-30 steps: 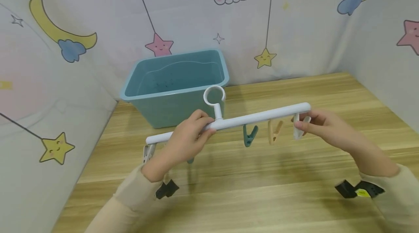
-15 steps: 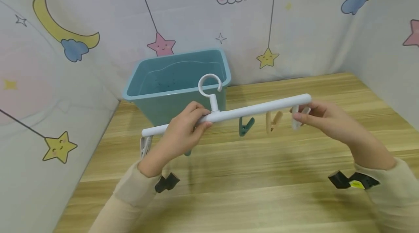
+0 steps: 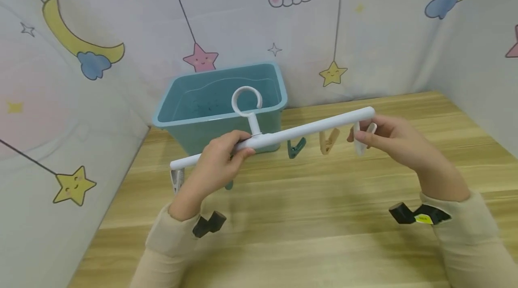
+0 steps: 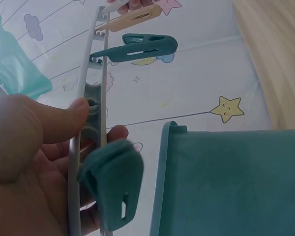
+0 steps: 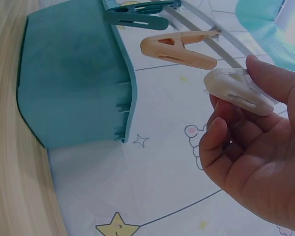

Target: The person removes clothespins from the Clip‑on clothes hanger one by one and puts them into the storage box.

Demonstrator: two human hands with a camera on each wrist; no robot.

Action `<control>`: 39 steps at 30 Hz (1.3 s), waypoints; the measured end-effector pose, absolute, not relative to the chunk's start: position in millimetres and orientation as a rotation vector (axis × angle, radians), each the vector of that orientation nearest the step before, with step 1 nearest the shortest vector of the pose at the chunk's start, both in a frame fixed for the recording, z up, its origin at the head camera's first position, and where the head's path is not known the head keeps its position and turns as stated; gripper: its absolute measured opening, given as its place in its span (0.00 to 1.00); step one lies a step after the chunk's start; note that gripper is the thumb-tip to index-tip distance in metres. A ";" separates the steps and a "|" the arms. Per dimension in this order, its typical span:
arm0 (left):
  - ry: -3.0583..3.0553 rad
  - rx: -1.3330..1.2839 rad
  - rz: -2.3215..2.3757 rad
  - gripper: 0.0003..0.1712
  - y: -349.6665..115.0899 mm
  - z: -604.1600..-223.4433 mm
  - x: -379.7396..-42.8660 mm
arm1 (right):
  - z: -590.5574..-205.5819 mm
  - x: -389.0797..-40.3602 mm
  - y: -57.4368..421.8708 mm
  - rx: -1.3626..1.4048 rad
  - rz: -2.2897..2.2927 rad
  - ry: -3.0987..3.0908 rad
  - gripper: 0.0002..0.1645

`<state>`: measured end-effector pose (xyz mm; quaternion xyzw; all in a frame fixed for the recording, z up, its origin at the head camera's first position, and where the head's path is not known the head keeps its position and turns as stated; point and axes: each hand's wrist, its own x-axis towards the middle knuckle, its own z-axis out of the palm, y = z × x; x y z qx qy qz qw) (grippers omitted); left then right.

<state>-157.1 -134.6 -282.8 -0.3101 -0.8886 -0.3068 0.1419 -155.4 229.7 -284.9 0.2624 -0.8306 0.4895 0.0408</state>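
Note:
My left hand (image 3: pixel 216 162) grips a white clip hanger (image 3: pixel 311 128) near its middle, just by the round hook (image 3: pixel 238 110). The bar is held above the table, its right end higher. At that end my right hand (image 3: pixel 398 141) pinches a white clothespin (image 5: pixel 238 91) between thumb and fingers. Inward from it hang a beige clothespin (image 3: pixel 328 140) and a dark green clothespin (image 3: pixel 296 147). Another green clothespin (image 4: pixel 115 184) hangs close to my left fingers, mostly hidden in the head view. A white-grey clothespin (image 3: pixel 177 180) hangs at the left end.
A blue-green plastic bin (image 3: pixel 218 121) stands behind the hanger on the wooden table (image 3: pixel 307 229), against a cloth backdrop (image 3: pixel 376 49) printed with stars and moons. The backdrop also runs along the left and right sides.
Both hands have raised the hanger and shifted it slightly left. Its hook has turned and now overlaps the bin's front rim. My right hand keeps its pinch on the white clothespin.

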 end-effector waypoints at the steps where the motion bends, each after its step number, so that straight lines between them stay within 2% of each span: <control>1: -2.559 -0.886 -0.895 0.15 -135.7 -283.1 -157.1 | -284.6 -156.3 228.4 0.812 1.501 -2.538 0.03; 14: -2.474 -0.889 -0.868 0.19 -143.7 -284.3 -156.7 | -289.5 -166.4 222.1 0.918 1.747 -2.379 0.07; 30: -2.499 -0.944 -0.788 0.15 -148.8 -284.3 -155.0 | -295.6 -170.5 206.8 0.997 1.962 -2.211 0.05; 39: -2.504 -0.998 -0.846 0.15 -146.9 -283.4 -158.5 | -292.4 -169.7 208.3 0.874 1.950 -2.227 0.06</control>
